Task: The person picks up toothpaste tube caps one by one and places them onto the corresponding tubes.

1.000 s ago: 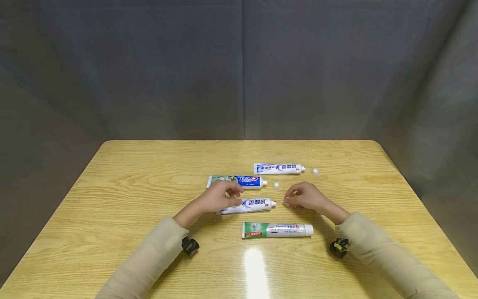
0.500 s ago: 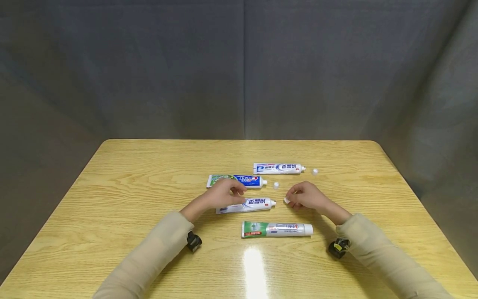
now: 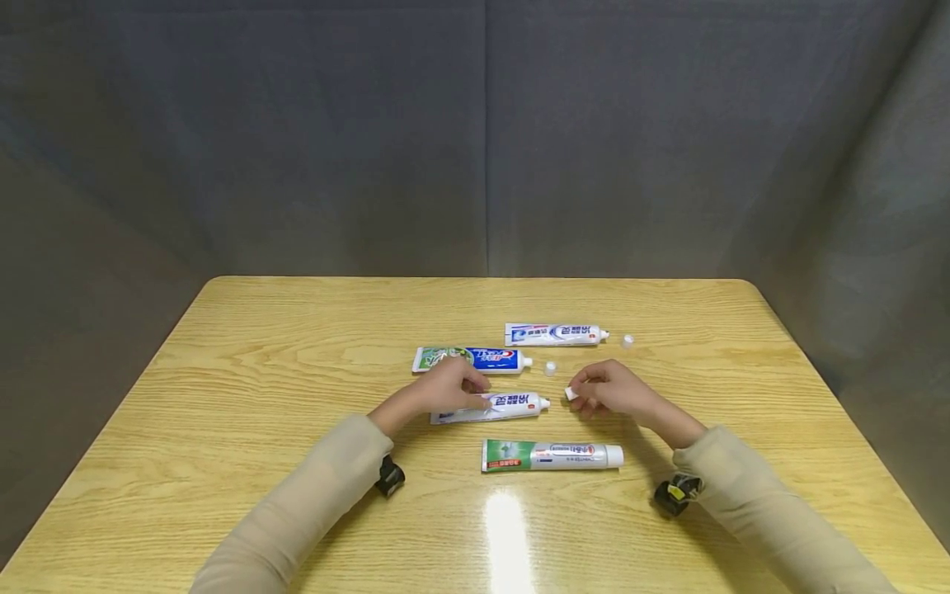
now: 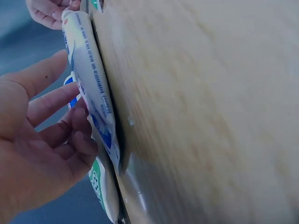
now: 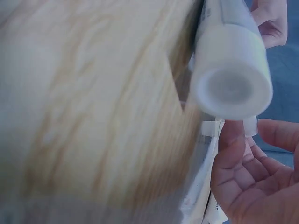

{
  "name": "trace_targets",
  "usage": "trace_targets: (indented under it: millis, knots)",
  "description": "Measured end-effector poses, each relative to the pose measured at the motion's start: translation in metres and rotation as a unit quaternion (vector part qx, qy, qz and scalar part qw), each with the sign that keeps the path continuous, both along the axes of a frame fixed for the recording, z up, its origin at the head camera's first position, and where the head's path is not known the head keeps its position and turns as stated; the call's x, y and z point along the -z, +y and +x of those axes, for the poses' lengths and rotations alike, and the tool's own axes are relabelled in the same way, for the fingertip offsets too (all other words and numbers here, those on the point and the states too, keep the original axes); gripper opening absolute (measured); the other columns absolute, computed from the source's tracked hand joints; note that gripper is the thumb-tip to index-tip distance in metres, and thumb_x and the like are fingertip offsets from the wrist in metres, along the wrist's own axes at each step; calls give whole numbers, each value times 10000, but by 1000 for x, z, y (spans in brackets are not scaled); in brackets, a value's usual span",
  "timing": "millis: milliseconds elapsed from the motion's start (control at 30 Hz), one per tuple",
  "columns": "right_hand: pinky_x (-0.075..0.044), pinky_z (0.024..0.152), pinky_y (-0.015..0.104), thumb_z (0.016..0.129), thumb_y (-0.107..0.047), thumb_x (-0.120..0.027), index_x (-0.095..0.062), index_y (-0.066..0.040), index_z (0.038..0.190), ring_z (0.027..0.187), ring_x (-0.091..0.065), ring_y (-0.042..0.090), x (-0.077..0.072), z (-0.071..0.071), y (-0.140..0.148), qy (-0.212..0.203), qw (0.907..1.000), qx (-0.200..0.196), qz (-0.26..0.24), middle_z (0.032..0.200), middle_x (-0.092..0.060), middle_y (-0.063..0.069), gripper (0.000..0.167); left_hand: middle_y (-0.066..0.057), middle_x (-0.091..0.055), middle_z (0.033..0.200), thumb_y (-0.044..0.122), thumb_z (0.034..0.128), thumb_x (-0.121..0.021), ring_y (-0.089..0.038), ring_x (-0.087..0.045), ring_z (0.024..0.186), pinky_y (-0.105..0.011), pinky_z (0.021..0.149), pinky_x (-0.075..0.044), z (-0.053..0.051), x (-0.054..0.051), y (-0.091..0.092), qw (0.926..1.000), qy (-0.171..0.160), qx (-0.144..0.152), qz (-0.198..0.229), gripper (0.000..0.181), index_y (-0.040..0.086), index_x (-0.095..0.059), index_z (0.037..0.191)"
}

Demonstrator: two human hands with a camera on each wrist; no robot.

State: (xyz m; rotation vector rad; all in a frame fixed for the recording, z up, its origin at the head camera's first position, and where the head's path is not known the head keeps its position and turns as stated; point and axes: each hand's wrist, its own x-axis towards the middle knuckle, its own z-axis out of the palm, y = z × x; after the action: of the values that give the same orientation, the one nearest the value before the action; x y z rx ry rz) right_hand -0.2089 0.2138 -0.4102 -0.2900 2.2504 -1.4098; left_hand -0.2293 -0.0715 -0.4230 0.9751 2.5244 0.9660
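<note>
In the head view a white and blue toothpaste tube [image 3: 515, 403] lies uncapped, nozzle to the right. My left hand [image 3: 449, 386] is over its tail half; in the left wrist view the hand [image 4: 51, 135] has thumb and fingers apart beside the tube [image 4: 91, 70], fingertips at or near its surface. Just right of the nozzle, my right hand [image 3: 612, 389] pinches a small white cap [image 3: 571, 393] between thumb and finger. The right wrist view shows that cap [image 5: 250, 126] in the right hand's [image 5: 257, 177] fingertips.
Behind lie a blue and green tube [image 3: 493, 360] with a loose cap [image 3: 550, 368], and another white tube [image 3: 557, 334] with its cap [image 3: 627, 340]. Nearer the front is a capped green and silver tube [image 3: 567, 456]. Grey curtains surround the wooden table [image 3: 260, 355].
My left hand has shifted slightly right along the white and blue tube. The cap in my right hand has turned and shows more plainly; the tubes have stayed about where they were.
</note>
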Motion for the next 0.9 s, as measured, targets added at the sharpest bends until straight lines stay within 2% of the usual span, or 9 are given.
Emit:
trace_targets:
  millis: [133,300,367,433,533,700,800,900]
  knots:
    - [-480,605,308,929,-47,-465,-541,134,1053,694,-619,228,1,1,0,-45,10000,-22,-70,839,-649,163,232,-12,-663,829,133,772,-726,-70,-503,682,-201,632,-427,0,1,2,9998,135,21,-146,210,25,-707,951]
    - [-496,645,331,932,-37,-460,-543,139,1055,702,-616,220,1,2,1,-78,9999,-3,-96,836,-648,157,230,40,-485,597,110,775,-718,-80,-377,560,-198,547,-330,0,2,5,9991,311,203,-221,74,53,-677,753]
    - [-498,656,340,932,-41,-461,-544,136,1055,706,-614,219,2,2,1,-89,9999,9,-91,838,-647,154,231,34,-381,547,102,779,-711,-83,-332,528,-200,528,-292,0,2,6,9985,378,286,-283,197,75,-574,641]
    - [-492,653,339,934,-52,-463,-546,130,1058,708,-612,216,2,3,1,-96,9999,22,-58,841,-648,149,235,41,-325,535,98,782,-707,-82,-305,514,-200,524,-270,0,2,7,9977,449,351,-354,307,92,-466,592]
    - [-489,648,333,932,-62,-471,-546,125,1065,709,-612,214,2,4,1,-115,9999,42,-21,841,-649,143,242,47,-289,528,105,792,-697,-83,-284,508,-205,532,-255,1,3,9,9957,606,454,-531,374,110,-390,578]
    - [-479,619,311,929,-62,-473,-548,122,1060,701,-610,212,4,5,3,-96,9999,16,-31,829,-649,139,238,66,-305,525,143,796,-697,-93,-301,541,-238,593,-255,2,2,12,9929,802,378,-799,319,146,-451,593]
    - [-470,597,298,925,-57,-475,-559,109,1046,693,-610,206,6,4,4,-61,10000,62,-29,820,-651,135,222,51,-308,535,147,795,-700,-114,-313,565,-267,648,-264,3,0,12,9925,817,284,-858,309,116,-460,603]
    - [-470,597,293,922,-55,-474,-558,107,1049,698,-615,205,6,5,5,-48,10000,76,-38,826,-654,135,223,47,-358,589,144,799,-696,-117,-347,606,-278,678,-294,5,0,12,9931,708,234,-910,213,93,-522,687]
